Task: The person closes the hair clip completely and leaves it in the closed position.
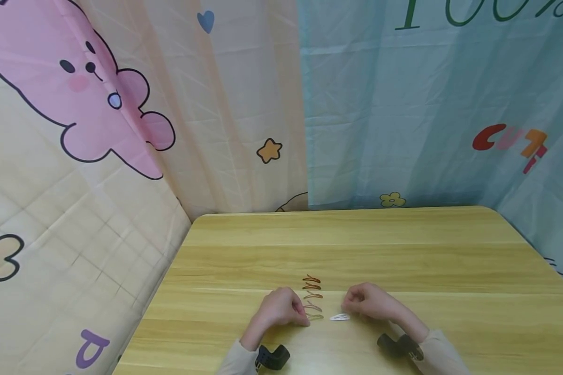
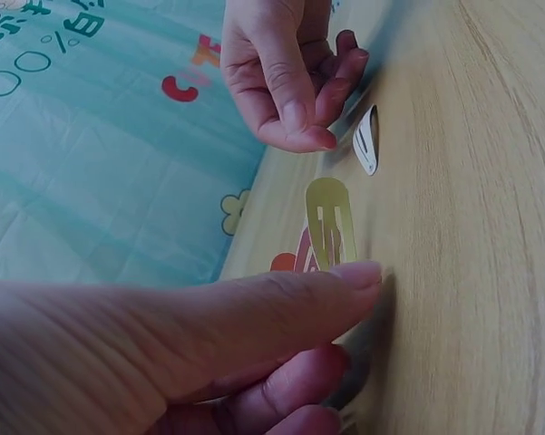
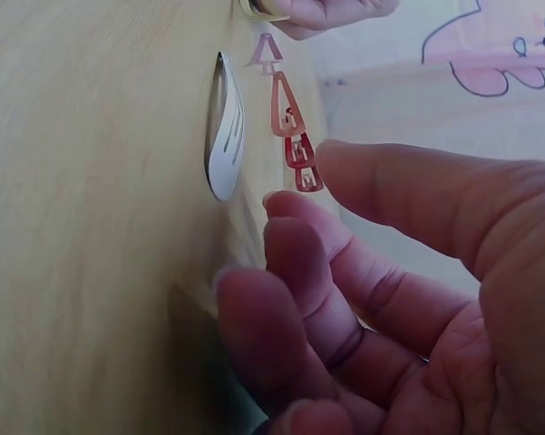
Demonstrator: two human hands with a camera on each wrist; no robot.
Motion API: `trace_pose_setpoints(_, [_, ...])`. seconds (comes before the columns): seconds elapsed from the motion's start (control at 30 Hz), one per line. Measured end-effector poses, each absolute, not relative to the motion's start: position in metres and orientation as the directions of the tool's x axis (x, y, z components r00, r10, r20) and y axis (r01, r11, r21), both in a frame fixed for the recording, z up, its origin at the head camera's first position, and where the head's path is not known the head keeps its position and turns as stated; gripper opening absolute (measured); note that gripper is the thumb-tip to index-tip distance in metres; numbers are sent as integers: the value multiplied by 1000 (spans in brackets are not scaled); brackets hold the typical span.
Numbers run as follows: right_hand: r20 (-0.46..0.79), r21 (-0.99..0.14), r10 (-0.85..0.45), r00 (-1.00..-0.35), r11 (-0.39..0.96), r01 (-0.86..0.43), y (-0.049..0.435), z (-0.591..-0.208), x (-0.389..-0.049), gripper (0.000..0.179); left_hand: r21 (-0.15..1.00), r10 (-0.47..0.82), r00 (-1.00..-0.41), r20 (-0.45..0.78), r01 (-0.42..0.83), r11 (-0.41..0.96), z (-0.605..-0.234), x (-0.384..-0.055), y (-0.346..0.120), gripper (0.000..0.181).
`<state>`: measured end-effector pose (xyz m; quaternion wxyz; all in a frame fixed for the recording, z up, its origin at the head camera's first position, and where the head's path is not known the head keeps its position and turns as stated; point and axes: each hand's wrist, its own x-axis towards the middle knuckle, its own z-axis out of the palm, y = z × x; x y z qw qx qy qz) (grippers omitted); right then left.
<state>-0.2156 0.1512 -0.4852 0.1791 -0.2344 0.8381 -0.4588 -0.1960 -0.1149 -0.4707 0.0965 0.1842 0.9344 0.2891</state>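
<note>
My left hand (image 1: 279, 308) pinches the end of a yellow-green snap hair clip (image 2: 330, 222) between thumb and fingers, just over the table. In the head view that hair clip (image 1: 316, 316) lies at the near end of a column of clips. To its right rests a white snap hair clip (image 1: 340, 316), seen edge-on in the right wrist view. Beside the white clip hovers my right hand (image 1: 371, 301), its thumb and loosely bent fingers apart with nothing between them. The right wrist view shows this hand (image 3: 390, 272) close to the white clip (image 3: 224, 136) but not touching it.
Beyond the yellow-green clip several hair clips line up away from me: a pinkish one (image 1: 312, 307), an orange-pink one (image 1: 313, 295) and darker reddish-brown ones (image 1: 311, 279). They lie on a wood-grain table (image 1: 427, 250). Printed curtains (image 1: 244, 104) hang behind and beside it.
</note>
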Motion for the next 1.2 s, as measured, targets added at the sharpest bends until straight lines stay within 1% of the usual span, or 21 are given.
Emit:
trace_pose_setpoints(0.2, [-39, -836, -553, -833, 474, -275, 147, -481, -213, 18, 621, 420, -904, -80, 285, 730, -469, -198, -114, 18])
trace_pose_setpoints(0.3, [-21, -843, -555, -831, 457, -284, 144, -478, -211, 20, 665, 426, -901, -80, 270, 696, -468, -198, -113, 15])
trace_pose_setpoints(0.43, [10, -848, -579, -815, 428, -314, 140, -476, -208, 23, 736, 426, -901, -79, 235, 635, -466, -198, -112, 12])
trace_pose_setpoints(0.53, [20, -850, -601, -799, 411, -330, 138, -477, -207, 23, 767, 427, -901, -73, 223, 601, -465, -198, -112, 11])
trace_pose_setpoints(0.8, [59, -861, -646, -761, 353, -367, 130, -477, -203, 15, 793, 435, -899, -55, 225, 566, -465, -199, -110, 11])
trace_pose_setpoints(1.03, [104, -857, -663, -742, 319, -405, 126, -477, -200, 14, 801, 438, -898, -47, 228, 554, -465, -197, -108, 11])
trace_pose_setpoints(1.2, [105, -866, -666, -738, 304, -397, 126, -478, -200, 18, 790, 447, -894, -34, 250, 559, -464, -197, -106, 11])
